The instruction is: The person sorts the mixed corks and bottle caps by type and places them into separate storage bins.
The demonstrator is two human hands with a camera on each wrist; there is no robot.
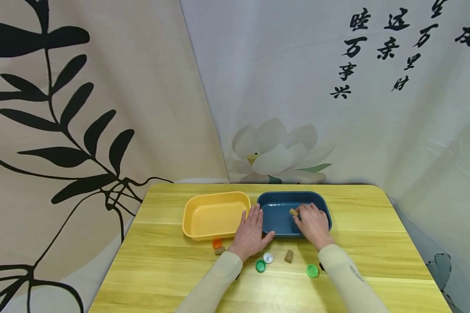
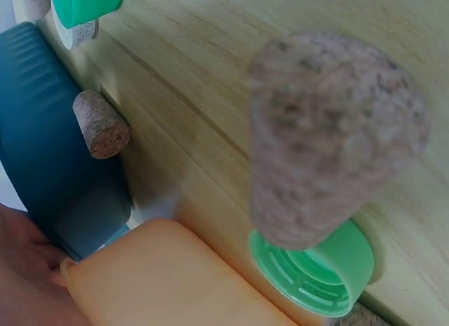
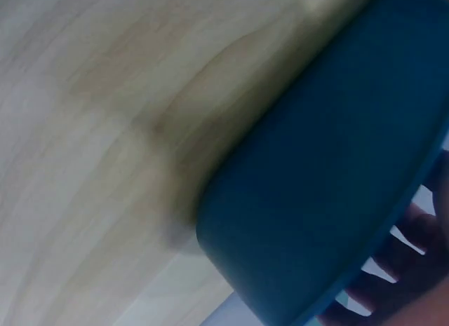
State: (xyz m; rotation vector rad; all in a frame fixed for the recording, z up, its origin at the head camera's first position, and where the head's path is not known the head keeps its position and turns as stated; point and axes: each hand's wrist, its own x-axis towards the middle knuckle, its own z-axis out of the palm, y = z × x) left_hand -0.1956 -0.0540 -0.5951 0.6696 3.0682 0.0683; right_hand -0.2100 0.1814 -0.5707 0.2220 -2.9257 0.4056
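Note:
My right hand [image 1: 314, 224] reaches over the dark blue tray [image 1: 274, 230] and pinches a cork stopper [image 1: 293, 212] between thumb and fingers. In the right wrist view, the tray's wall [image 3: 323, 165] hides the cork and most of the fingers [image 3: 400, 256]. My left hand [image 1: 251, 233] lies with straight fingers where the blue tray and the yellow tray [image 1: 192, 232] meet, and seems to touch their rims. Its thumb points toward the blue tray's near edge. In the left wrist view, part of that hand [image 2: 31, 273] shows beside both trays.
In front of the trays lie a cork [image 1: 289, 256], a silvery-white cap [image 1: 268, 258], a dark green cap [image 1: 260, 265] and a bright green cap [image 1: 312, 271]. An orange cap [image 1: 217, 243] and another cork [image 1: 220, 251] sit near the yellow tray. A printed curtain hangs behind the table.

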